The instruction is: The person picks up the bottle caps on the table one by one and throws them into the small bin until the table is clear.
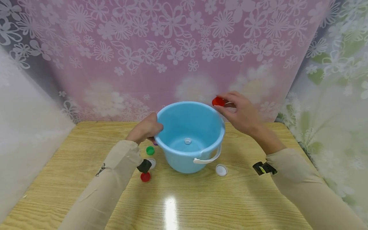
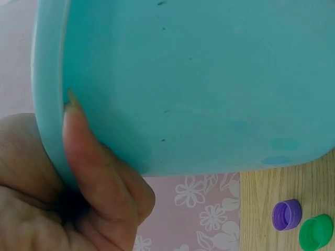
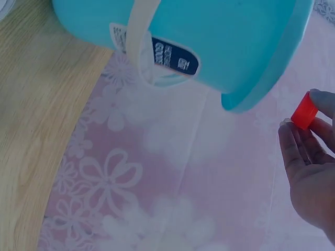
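Note:
A light blue bucket stands at the middle of the table, its white handle hanging down at the front right. My left hand grips its rim on the left side, thumb and fingers on either side of the wall, as the left wrist view shows. A white bottle cap lies on the bucket's floor. With thumb and fingertips my right hand pinches a red bottle cap, held in the air just beyond the rim at the back right.
Left of the bucket lie a green cap, a purple cap, a white cap partly behind the left wrist strap, and another red cap. One more white cap lies to the right. A floral curtain hangs behind the table.

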Available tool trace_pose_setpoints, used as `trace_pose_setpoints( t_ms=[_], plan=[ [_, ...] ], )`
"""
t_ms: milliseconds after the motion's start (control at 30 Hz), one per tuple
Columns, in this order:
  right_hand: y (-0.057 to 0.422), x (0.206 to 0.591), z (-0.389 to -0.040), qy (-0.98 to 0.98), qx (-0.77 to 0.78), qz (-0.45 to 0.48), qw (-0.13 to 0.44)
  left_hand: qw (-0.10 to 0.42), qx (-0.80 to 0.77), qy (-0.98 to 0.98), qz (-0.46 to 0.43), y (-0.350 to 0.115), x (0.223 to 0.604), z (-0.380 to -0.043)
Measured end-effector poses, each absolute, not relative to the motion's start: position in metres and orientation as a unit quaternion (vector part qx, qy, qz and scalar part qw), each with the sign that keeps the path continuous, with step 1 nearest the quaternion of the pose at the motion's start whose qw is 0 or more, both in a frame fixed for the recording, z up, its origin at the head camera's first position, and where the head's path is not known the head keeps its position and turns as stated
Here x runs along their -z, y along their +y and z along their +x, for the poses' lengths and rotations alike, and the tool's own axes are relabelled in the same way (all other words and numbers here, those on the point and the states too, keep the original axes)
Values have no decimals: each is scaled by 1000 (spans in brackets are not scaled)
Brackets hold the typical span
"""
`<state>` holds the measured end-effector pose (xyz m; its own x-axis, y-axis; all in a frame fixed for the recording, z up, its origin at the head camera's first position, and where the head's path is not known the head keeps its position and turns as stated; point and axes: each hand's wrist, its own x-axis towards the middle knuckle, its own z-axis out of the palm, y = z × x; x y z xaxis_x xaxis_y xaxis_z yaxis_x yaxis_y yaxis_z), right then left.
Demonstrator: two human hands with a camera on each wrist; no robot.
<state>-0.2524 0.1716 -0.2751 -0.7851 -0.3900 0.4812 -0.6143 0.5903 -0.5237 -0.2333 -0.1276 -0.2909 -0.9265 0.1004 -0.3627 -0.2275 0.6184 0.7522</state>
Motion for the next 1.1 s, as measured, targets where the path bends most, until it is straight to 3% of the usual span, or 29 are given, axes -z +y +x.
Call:
trace_pose_setpoints(
  t_ms=[300, 1100],
  plan=[
    [144, 282, -255, -865, -334, 355, 123, 184, -435, 881, -34, -127, 291, -233],
    [124, 305, -258, -874, -293, 377, 88, 181, -443, 878, -26, -128, 292, -233]
  ],
)
